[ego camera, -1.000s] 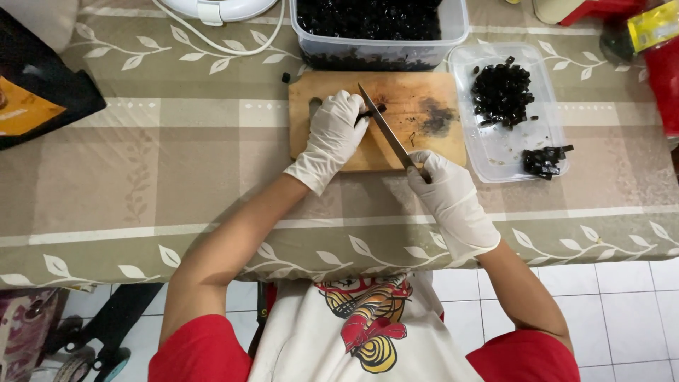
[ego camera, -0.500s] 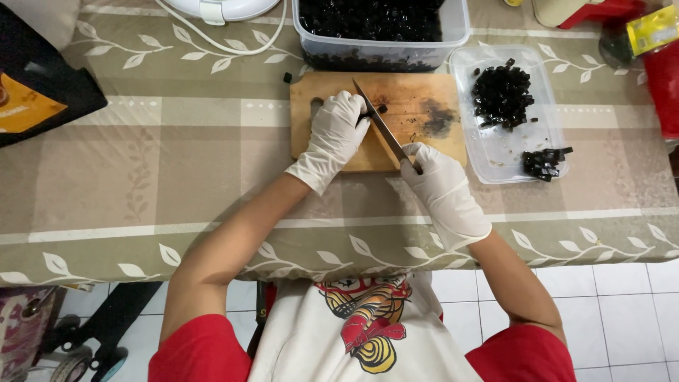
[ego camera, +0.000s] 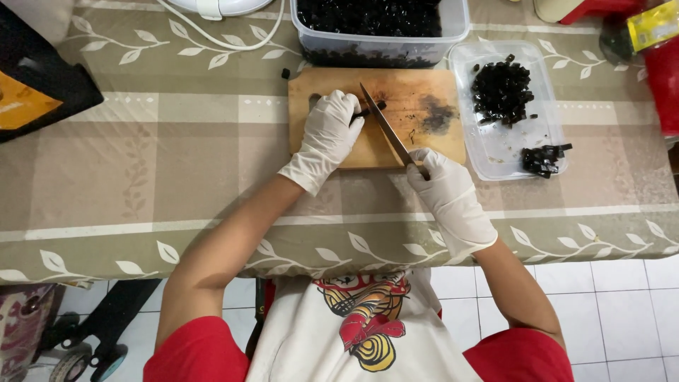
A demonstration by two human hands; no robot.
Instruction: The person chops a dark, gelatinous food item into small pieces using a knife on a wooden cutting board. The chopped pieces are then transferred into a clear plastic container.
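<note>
Both my hands wear white gloves. My left hand [ego camera: 327,134] presses a small black strip [ego camera: 368,110] down on the wooden cutting board [ego camera: 424,99]. My right hand [ego camera: 445,191] grips the handle of a knife [ego camera: 385,127], whose blade slants up and left across the board with its tip beside my left fingers and the black strip. A dark stain marks the board's right half.
A clear tub [ego camera: 453,28] full of black pieces stands behind the board. A shallow clear tray [ego camera: 495,152] to the right holds diced black cubes [ego camera: 501,88] and a few strips [ego camera: 543,157]. A white cable [ego camera: 212,39], a black-and-orange object [ego camera: 35,92] and red items [ego camera: 661,71] sit around.
The knife blade has stayed across the board beside my left fingers; both hands shifted only slightly as the camera view moved.
</note>
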